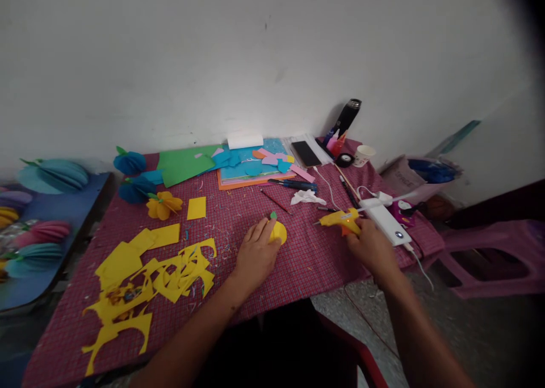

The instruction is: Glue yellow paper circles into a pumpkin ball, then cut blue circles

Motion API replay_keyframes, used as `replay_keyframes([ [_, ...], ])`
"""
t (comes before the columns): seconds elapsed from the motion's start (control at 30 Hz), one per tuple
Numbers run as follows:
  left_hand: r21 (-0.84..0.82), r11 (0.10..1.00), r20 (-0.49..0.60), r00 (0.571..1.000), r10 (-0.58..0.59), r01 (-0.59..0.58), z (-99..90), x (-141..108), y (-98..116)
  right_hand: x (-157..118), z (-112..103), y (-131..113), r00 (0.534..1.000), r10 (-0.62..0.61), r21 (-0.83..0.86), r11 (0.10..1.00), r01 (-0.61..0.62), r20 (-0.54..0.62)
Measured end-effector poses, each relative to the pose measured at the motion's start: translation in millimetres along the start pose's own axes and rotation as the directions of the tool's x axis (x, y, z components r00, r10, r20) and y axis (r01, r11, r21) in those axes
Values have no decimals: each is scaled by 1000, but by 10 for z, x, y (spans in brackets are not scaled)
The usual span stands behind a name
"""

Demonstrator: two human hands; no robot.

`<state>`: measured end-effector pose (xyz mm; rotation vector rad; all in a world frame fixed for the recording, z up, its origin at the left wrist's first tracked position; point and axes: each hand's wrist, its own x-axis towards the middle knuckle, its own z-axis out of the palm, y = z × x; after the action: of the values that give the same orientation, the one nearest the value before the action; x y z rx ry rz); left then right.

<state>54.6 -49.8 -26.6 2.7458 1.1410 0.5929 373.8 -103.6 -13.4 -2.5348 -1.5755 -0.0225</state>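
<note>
My left hand [258, 246] rests low over the tablecloth, its fingers and thumb closed on a round yellow paper piece [279, 232]. A small green paper leaf [273, 215] sticks out at the top of that piece. My right hand [369, 245] is wrapped round the handle of a yellow hot glue gun [340, 220], whose nozzle points left toward the paper piece, apart from it. A small orange-red light shows on the gun's body. Below the fingers, part of the handle and trigger is hidden.
Yellow paper scraps [179, 277] and a yellow square [196, 208] lie left. Finished paper pumpkins [164, 205] stand behind. A pencil [276, 201], crumpled tissue [306, 197], phone [305, 154], paper cup [364, 155], black bottle [348, 116] and white power bank [385, 222] with cables surround the work.
</note>
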Motion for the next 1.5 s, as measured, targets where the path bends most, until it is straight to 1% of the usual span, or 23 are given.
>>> replay_keyframes([
  [0.03,-4,1000,2,1000,1,-1,1,1,-1,-14,-27,-1,1000,15,51,999,-16,7],
  [0.07,-9,1000,0,1000,1,-1,1,3,-1,-30,-62,-22,1000,5,109,994,-8,24],
  [0.13,-23,1000,-11,1000,-2,2,0,5,-1,-63,-144,-128,995,-74,228,972,56,72],
  [0.2,-43,999,-27,1000,-6,5,-5,4,-1,-97,-218,-305,981,-166,278,951,133,100],
  [0.23,-52,999,-34,999,-8,6,-8,3,-1,-112,-243,-405,977,-189,263,952,157,100],
  [0.33,-57,998,-37,999,-3,1,-17,0,0,-146,-259,-671,978,-207,108,973,203,24],
  [0.4,-52,999,-36,999,-3,1,-19,0,4,-151,-236,-781,965,-263,21,964,263,-20],
  [0.47,-54,999,-39,999,-9,7,-17,2,9,-144,-210,-835,944,-327,-39,945,325,-43],
  [0.57,-56,998,-50,999,-13,10,-6,4,14,-122,-191,-857,918,-395,-100,915,390,-40],
  [0.7,-54,999,-55,998,-10,7,2,7,9,-100,-183,-863,892,-452,-122,886,447,-16],
  [0.9,-65,998,-41,999,-11,8,-26,12,15,-65,-180,-885,880,-474,-132,875,467,-31],
  [1.2,-2,1000,-3,1000,2,-2,-36,18,13,-19,-202,-912,865,-496,-141,864,484,-73],
  [1.5,-5,1000,33,999,-22,22,-68,23,32,-41,-258,-881,799,-586,-175,808,563,-135],
])
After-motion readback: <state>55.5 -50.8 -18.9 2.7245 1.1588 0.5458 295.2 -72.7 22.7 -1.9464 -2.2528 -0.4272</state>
